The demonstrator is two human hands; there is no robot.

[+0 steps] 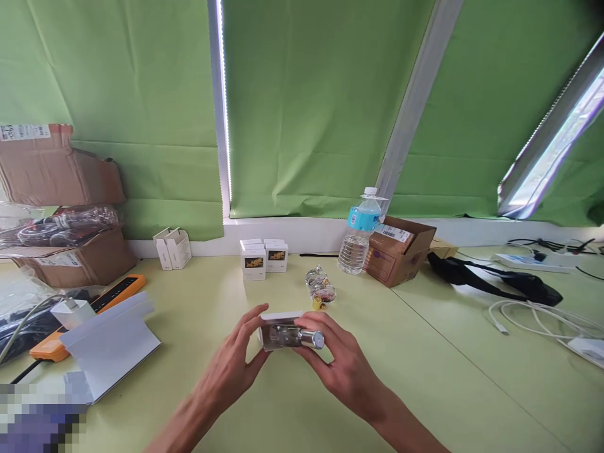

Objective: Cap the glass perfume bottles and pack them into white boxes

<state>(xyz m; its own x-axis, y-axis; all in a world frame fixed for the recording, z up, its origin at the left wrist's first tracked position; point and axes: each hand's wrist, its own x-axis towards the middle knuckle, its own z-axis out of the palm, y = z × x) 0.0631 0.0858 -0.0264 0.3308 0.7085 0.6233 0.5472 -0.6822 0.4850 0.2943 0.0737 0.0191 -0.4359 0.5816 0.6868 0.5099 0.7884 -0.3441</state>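
Both hands meet over the pale green table [425, 390], just below the middle of the view. The left hand [231, 365] clasps the left end of a small white box [278, 327], fingers curled over its top edge and thumb underneath. The right hand [340, 365] is closed on a shiny metal cylinder [302, 338], which lies across the open front of the box; whether it rests inside or just against it cannot be told.

At 12 o'clock from the hands stand several small white cartons [259, 258] with printed fronts, and at 1 o'clock a crumpled clear wrapper [321, 289] with something yellow in it. Farther toward 1 o'clock are a water bottle [359, 236] and an open cardboard box [396, 251]. At 9 o'clock lie a folded white card sleeve [111, 343] and an orange power strip [94, 308].

Judgement: the step in hand appears to be seating the cylinder in, or drawing it from, the box; direction cannot be established. The next move calls for a steady left-hand hold while the right keeps the cylinder level with the opening.
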